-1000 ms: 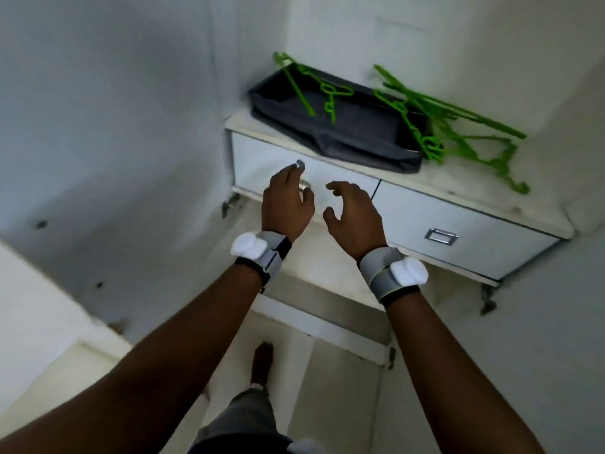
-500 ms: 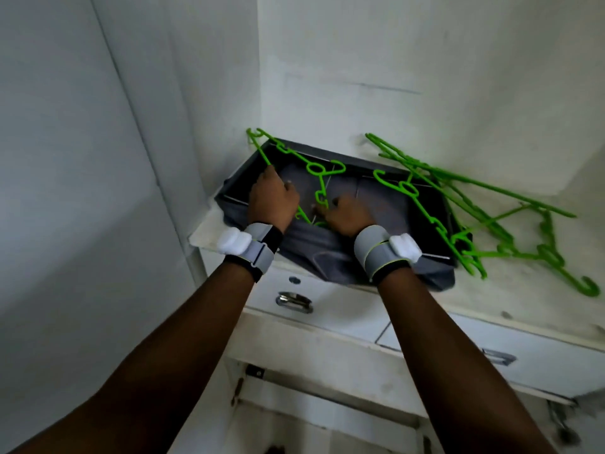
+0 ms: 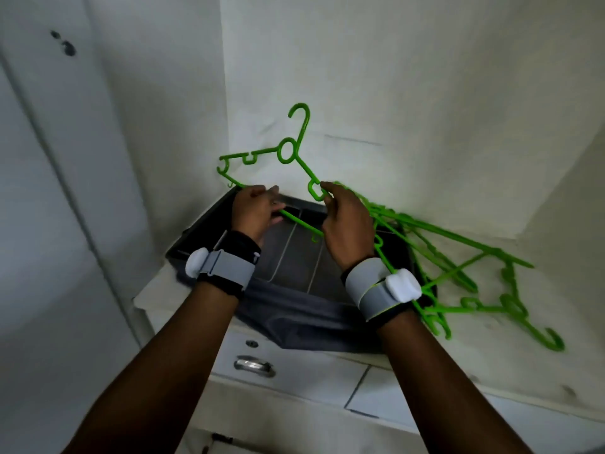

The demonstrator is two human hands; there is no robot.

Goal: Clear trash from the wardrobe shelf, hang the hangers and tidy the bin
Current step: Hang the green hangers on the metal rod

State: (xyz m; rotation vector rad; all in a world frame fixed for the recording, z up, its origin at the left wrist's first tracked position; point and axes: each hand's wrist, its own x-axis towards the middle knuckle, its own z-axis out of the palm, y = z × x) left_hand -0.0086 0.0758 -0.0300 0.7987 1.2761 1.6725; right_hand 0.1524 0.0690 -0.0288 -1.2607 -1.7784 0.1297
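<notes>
A green plastic hanger (image 3: 289,151) is held up over the grey fabric bin (image 3: 294,267), its hook pointing upward. My left hand (image 3: 255,209) grips its lower bar near the left end. My right hand (image 3: 347,217) pinches the right shoulder of the same hanger. The bin sits on the white wardrobe shelf (image 3: 491,355), its front wall sagging over the shelf edge. A tangled pile of green hangers (image 3: 458,276) lies to the right of the bin, partly resting on its right rim.
Below the shelf are two white drawers, the left one with a metal handle (image 3: 253,365). The wardrobe's back wall (image 3: 409,93) and left side panel (image 3: 157,126) close in the shelf. A door panel (image 3: 39,224) stands at the far left.
My hands rose from the drawer front to the bin, took hold of a green hanger lying in it, and lifted it upright above the bin. The view tilted upward.
</notes>
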